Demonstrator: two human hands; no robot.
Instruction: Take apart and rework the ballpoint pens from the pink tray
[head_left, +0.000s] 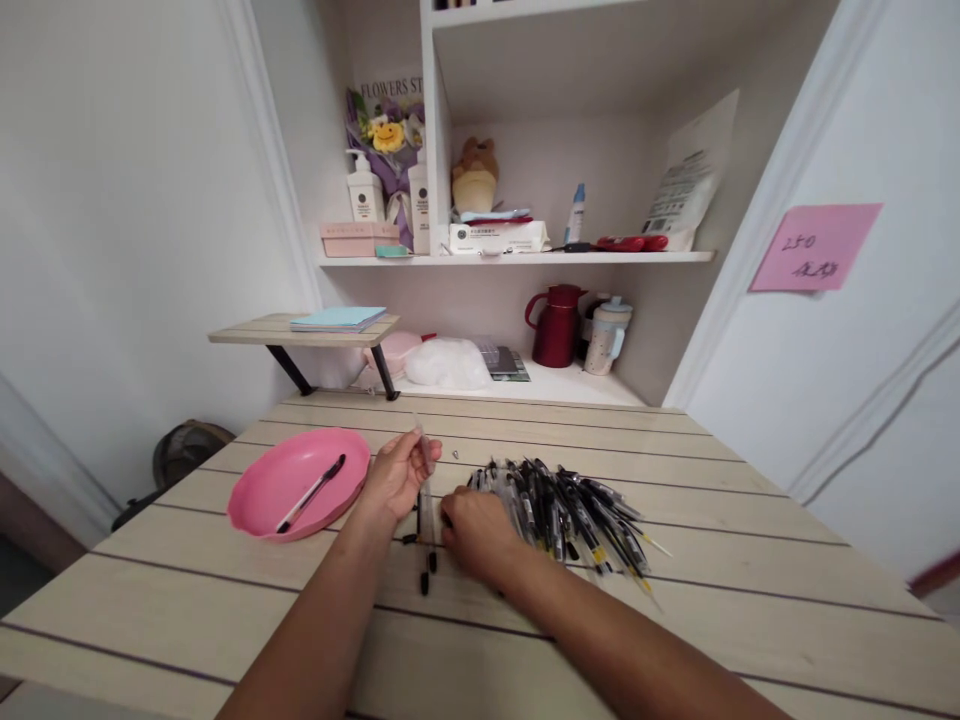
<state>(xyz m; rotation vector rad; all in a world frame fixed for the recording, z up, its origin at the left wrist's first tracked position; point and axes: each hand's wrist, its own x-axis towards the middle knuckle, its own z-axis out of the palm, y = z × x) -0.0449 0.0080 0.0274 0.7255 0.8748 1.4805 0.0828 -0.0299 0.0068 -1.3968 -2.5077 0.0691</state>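
Observation:
Above the table, my left hand [401, 472] pinches a clear pen barrel [425, 450] upright between thumb and fingers. My right hand [478, 532] rests low with curled fingers beside a few loose pen parts; its fingertips are mostly hidden, so what they grip does not show. Black caps [425, 583] and thin clear pieces lie between my forearms. Right of that hand spreads a heap of black, clear and yellow-tipped pen parts [555, 510]. On the left, a pink scalloped dish [255, 500] holds one assembled pen [311, 494] with a black cap.
A small raised shelf [247, 332] on black legs carries blue paper [339, 318] at the back left. Behind the table stand a red jug [557, 330] and a pale tumbler [606, 338]. A tiny metallic piece [455, 454] lies beyond my hands.

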